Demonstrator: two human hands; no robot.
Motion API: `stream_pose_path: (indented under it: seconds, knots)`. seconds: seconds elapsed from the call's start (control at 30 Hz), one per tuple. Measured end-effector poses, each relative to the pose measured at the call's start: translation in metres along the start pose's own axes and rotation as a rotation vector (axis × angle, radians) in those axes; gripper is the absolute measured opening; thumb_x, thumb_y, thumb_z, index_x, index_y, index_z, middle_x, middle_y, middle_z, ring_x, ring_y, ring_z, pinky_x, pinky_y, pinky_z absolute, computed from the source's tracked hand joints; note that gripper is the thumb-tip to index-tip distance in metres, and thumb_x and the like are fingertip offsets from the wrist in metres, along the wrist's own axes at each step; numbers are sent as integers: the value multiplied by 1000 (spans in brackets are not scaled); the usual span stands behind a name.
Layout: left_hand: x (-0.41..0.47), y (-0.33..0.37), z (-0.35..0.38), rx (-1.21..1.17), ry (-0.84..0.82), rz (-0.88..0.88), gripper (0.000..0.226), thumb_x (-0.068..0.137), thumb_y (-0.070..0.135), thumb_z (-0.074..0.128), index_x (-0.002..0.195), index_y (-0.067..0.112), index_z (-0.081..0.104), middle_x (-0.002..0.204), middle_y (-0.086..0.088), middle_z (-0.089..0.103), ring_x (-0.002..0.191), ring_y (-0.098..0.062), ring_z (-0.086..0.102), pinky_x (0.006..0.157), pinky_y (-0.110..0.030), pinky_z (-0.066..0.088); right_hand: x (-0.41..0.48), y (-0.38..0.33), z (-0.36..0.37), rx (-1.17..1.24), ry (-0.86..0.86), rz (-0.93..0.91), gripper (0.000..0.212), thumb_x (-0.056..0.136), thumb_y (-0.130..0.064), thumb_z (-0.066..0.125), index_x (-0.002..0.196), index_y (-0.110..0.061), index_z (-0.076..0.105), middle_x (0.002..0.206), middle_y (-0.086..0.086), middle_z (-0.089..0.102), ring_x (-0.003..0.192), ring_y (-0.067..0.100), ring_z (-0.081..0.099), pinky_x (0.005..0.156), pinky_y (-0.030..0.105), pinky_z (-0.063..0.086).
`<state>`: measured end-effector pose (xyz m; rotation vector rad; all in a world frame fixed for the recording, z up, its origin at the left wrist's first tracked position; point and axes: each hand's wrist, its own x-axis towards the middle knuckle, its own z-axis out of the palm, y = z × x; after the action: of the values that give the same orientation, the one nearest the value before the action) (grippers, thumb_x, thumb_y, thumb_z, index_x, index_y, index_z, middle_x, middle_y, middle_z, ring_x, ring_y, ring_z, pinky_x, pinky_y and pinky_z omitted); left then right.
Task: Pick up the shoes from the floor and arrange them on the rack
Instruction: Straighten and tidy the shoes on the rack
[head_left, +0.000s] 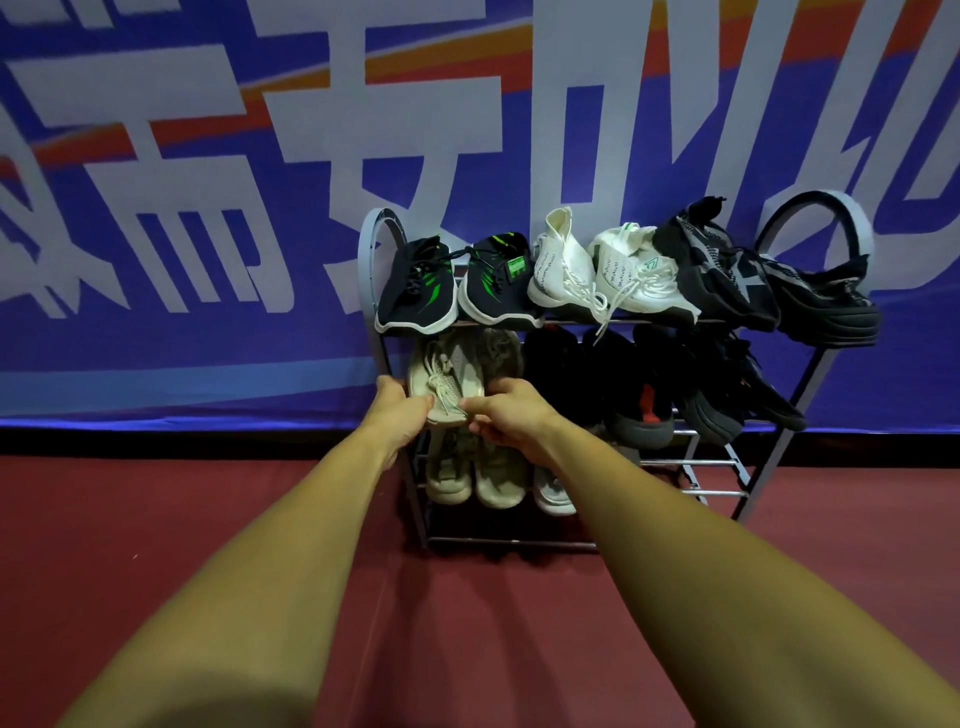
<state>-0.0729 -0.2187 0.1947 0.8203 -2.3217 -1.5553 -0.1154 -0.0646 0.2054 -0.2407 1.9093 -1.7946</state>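
Both hands are at the second tier of the metal shoe rack (810, 374): the left hand (402, 415) and the right hand (511, 415) each grip one side of a beige lace-up shoe (444, 382), fingers curled round its edges, the shoe lying at the left end of that tier beside a second beige shoe (501, 353). The top tier carries a black-and-green pair (457, 283), a white pair (597, 270) and a black-and-grey pair (769, 280). Dark shoes (691, 384) fill the rest of the second tier, and pale shoes (475, 478) sit on the tier below, above the red floor (208, 519).
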Motion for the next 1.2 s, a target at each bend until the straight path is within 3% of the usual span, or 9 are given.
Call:
stream_pose_path:
  seconds: [0.07, 0.17, 0.3, 0.5, 0.6, 0.77, 0.93, 1.03, 1.2]
  knots:
    - [1, -2, -5, -15, -30, -17, 52, 93, 21, 62, 135, 10, 33, 123, -13, 59, 107, -27, 61, 89, -39, 51, 8, 6, 8, -6, 11, -17, 19, 91, -4, 67, 85, -16, 54, 78, 6, 64, 57, 13, 58, 47, 19, 46]
    - [-6, 1, -8, -42, -151, -114, 49, 88, 25, 63, 131, 26, 39, 95, -8, 62, 61, -14, 55, 45, -22, 40, 21, 13, 17, -67, 63, -44, 7, 90, -6, 65, 94, -10, 61, 77, 10, 67, 57, 14, 62, 56, 27, 50]
    - [-2, -3, -7, -54, -194, -208, 44, 87, 11, 58, 128, 24, 48, 64, -2, 62, 45, -8, 45, 41, -18, 25, 36, 27, 23, -123, 116, -42, 6, 89, -13, 65, 86, -18, 65, 82, 6, 72, 59, 14, 66, 64, 31, 59]
    - [8, -6, -6, -69, -91, -120, 55, 88, -3, 51, 136, 24, 48, 79, -3, 62, 49, -9, 47, 35, -16, 30, 48, 31, 31, -141, 187, -77, 5, 88, -18, 71, 92, -20, 68, 80, 1, 73, 51, 6, 64, 58, 25, 51]
    - [12, -7, -2, -79, -72, -82, 61, 89, -6, 50, 142, 24, 44, 111, -10, 67, 86, -24, 68, 66, -29, 58, 53, 34, 32, -115, 230, -60, 8, 86, -21, 74, 88, -21, 67, 74, 0, 72, 44, 4, 60, 59, 26, 51]
    - [24, -13, 4, -59, -27, -94, 55, 89, -5, 52, 140, 15, 46, 125, -16, 63, 118, -35, 60, 98, -46, 48, 60, 35, 30, -136, 265, 11, 19, 84, -28, 77, 88, -10, 70, 63, 6, 70, 41, 7, 59, 60, 31, 55]
    - [33, -20, 7, -33, -25, -72, 51, 92, 0, 55, 141, 15, 50, 109, -13, 68, 66, -13, 56, 47, -19, 43, 62, 31, 28, -260, 131, 46, 27, 95, -30, 62, 89, -4, 61, 70, 7, 74, 40, 13, 57, 56, 30, 53]
    - [36, -24, 9, -10, -27, -100, 38, 99, 11, 53, 136, 9, 57, 97, -11, 67, 60, -11, 53, 41, -16, 38, 57, 27, 28, -364, 107, 12, 20, 97, -25, 55, 81, -14, 51, 74, 9, 76, 48, 17, 61, 63, 31, 55]
    - [31, -18, 14, 35, -30, -93, 38, 99, 9, 46, 134, 11, 59, 72, -4, 58, 54, -11, 46, 37, -14, 37, 45, 24, 21, -409, 78, -15, 15, 93, -17, 58, 78, -18, 59, 70, 6, 74, 45, 16, 60, 48, 23, 48]
